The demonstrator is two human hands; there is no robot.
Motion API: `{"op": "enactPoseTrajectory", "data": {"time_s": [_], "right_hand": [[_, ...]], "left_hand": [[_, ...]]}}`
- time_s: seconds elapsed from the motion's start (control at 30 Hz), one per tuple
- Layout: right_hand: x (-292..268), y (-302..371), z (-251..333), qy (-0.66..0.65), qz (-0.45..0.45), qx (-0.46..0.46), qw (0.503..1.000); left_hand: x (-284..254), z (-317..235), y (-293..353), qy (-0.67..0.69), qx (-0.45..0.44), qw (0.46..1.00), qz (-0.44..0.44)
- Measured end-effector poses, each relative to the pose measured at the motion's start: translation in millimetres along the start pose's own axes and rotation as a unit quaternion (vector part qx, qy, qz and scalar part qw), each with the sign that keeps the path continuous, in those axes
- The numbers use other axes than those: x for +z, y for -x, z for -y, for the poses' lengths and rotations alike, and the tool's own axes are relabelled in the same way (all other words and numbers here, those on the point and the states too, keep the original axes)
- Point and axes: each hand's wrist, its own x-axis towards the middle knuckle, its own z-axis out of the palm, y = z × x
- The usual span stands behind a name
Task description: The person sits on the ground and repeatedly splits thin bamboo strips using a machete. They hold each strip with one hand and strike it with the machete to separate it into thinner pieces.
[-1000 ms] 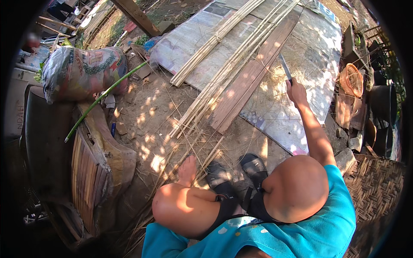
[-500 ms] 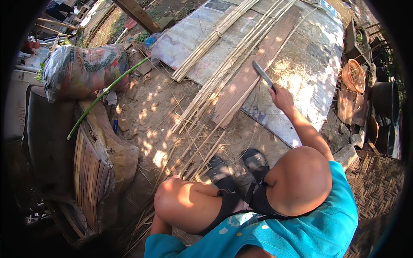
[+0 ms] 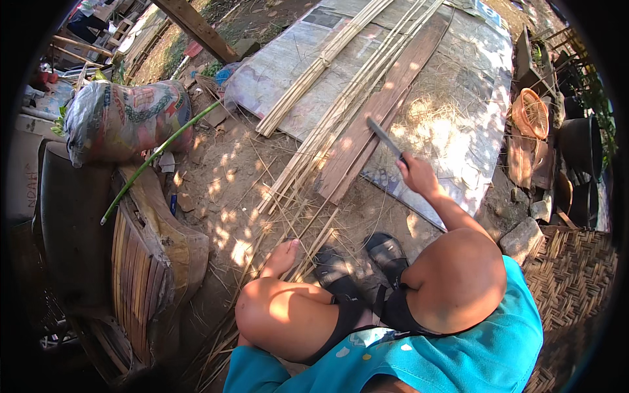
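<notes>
My right hand [image 3: 418, 175] is closed round the handle of a long knife [image 3: 385, 137]. Its grey blade slants up and left over a brown wooden board [image 3: 367, 141]. Just beyond my left knee, my left hand [image 3: 280, 259] is closed, thumb on top, low over loose strips; what it grips, if anything, I cannot make out. Long pale bamboo strips [image 3: 347, 108] lie along the board's left side. Farther left rests a tied bundle of similar strips [image 3: 321, 65]. Thin shavings [image 3: 429, 118] are scattered over the printed sheet [image 3: 475, 121] under the board.
At the left, a green stalk [image 3: 157, 154] leans between a stuffed sack [image 3: 124, 118] and a worn wooden piece [image 3: 183, 249]. On the right are an orange basket [image 3: 529, 114], dark pots [image 3: 580, 150], a stone [image 3: 521, 239] and a woven mat [image 3: 570, 281]. My sandalled feet [image 3: 334, 268] stand close by.
My right hand and the knife have shifted left and slightly down. My left hand has come up into fuller view past the knee. The pale strip along the board's right side no longer shows there.
</notes>
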Motion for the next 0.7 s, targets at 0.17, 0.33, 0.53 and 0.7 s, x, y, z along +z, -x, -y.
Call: {"op": "enactPoseTrajectory", "data": {"time_s": [0.17, 0.33, 0.53, 0.7], "right_hand": [[51.8, 65.6, 71.3, -0.041, 0.131, -0.194, 0.971], [-21.9, -65.8, -55.8, 0.033, -0.079, 0.045, 0.995], [56.1, 51.0, 48.6, -0.043, 0.067, -0.119, 0.990], [21.0, -1.0, -38.9, 0.000, -0.045, -0.025, 0.999]], "left_hand": [[10.3, 23.3, 40.9, -0.044, 0.000, 0.992, -0.117], [23.6, 79.4, 60.2, -0.126, 0.129, 0.967, -0.180], [31.7, -43.0, -12.4, -0.132, 0.145, 0.961, -0.195], [19.6, 10.6, 24.3, -0.216, 0.030, 0.965, -0.146]]}}
